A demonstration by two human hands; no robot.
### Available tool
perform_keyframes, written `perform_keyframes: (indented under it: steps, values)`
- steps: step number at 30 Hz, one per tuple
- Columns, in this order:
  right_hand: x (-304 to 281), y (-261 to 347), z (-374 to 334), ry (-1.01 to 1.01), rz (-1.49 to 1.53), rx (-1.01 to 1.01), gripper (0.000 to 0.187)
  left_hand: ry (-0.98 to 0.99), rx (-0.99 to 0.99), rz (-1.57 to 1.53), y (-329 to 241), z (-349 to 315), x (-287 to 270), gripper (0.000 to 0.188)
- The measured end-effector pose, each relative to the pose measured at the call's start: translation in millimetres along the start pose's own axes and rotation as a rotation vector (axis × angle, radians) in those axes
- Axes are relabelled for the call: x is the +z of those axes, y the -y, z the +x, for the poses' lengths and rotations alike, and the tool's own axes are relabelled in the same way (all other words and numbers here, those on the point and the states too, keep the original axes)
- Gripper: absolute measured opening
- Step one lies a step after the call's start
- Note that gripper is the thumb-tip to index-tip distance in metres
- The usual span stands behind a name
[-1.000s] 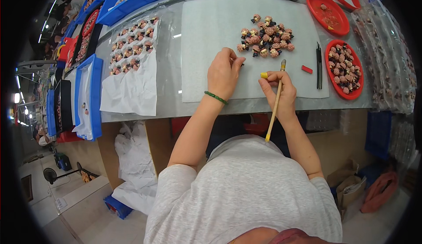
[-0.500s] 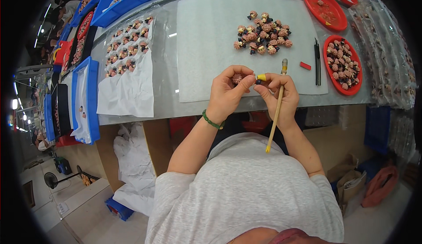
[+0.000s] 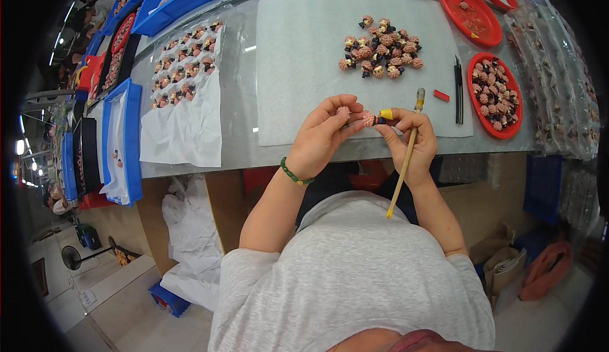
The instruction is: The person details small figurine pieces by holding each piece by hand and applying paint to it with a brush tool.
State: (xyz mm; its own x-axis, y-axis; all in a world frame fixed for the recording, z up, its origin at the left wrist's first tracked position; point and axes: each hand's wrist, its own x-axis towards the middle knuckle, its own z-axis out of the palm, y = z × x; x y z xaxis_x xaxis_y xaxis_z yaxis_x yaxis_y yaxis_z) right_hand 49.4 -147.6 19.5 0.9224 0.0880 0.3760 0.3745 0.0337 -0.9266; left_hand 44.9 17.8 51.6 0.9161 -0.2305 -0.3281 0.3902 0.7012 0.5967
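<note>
While the left edge of the frame crowds with stock, a blue tray [image 3: 135, 146] stands mid-left, lined with white paper; right of it, upper left, a white paper sheet [image 3: 181, 137] bears figurines in spaced rows [image 3: 184, 66], apparently so that none rub; left hand [image 3: 319, 133], centre of frame, wearing a green bead bracelet [image 3: 295, 172]; its curled fingers hold a pink-headed figurine [image 3: 343, 111], while its fingertips meet a second figurine [image 3: 369, 119] between the hands; above, upper centre, a loose pile of figurines [image 3: 384, 50] on a pale padded sheet [image 3: 301, 47], probably placed there for easy reach and soft landing; right hand [image 3: 411, 141], centre-right, narrow pinch on the second figurine's dark end, pink end leftward; yellow finger cover [image 3: 386, 114] on one finger, perhaps for protection; wooden-handled brush [image 3: 401, 177] slanted through the same hand, seemingly tucked so that thumb and forefinger are free; farther right, a small red block [image 3: 441, 95], slim black tools [image 3: 458, 92], then a red oval dish [image 3: 471, 85] full of figurines, likely corralled against rolling; clear plastic packaging [image 3: 564, 79] along the right rim.
</note>
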Motion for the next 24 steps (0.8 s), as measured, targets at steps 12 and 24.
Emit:
perform_keyframes:
  steps: [12,24]
  values:
    - [18,10,12,0.004,0.263,0.312,0.02,0.032,0.5,0.8,17,-4,-12,0.041]
    - [-19,-16,18,-0.088,-0.057,0.203,0.011,-0.603,0.874,1.114,-99,-50,-60,0.032]
